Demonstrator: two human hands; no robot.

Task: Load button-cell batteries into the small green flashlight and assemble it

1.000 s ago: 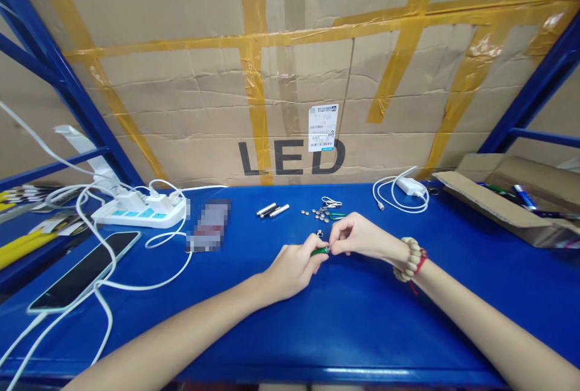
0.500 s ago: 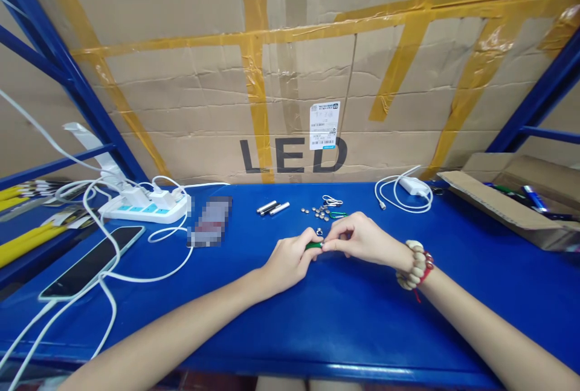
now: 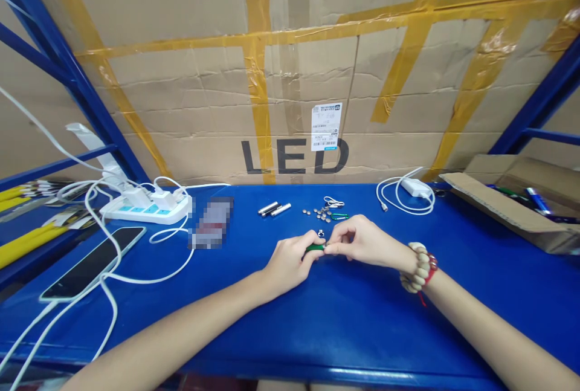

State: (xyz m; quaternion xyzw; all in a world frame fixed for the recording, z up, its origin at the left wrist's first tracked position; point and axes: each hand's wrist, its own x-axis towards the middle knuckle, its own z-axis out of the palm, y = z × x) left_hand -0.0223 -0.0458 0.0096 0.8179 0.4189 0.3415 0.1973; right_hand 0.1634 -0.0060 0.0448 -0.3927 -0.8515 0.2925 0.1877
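My left hand (image 3: 292,264) is closed round a small green tube (image 3: 315,247), which looks like the body of a mini flashlight. At the tube's right end, my right hand (image 3: 362,240) has thumb and forefinger pinched together; what sits between those fingertips is hidden. A small silver part (image 3: 321,233) stands on the table just beyond my fingers. Behind it lie several button cells (image 3: 323,214), a green carabiner (image 3: 339,217) and a white looped cord (image 3: 334,201). Several silver tubes (image 3: 274,209) lie side by side to the left of the cells.
A blue table (image 3: 362,330) meets a large taped cardboard box (image 3: 190,95). On the left are a power strip (image 3: 149,213), tangled white cables and a phone (image 3: 93,263). A charger (image 3: 417,188) lies at back right, beside an open carton (image 3: 502,210) of flashlights.
The view has shifted slightly. Both hands stay together at the green tube, and my right fingers have moved only a little at its end.
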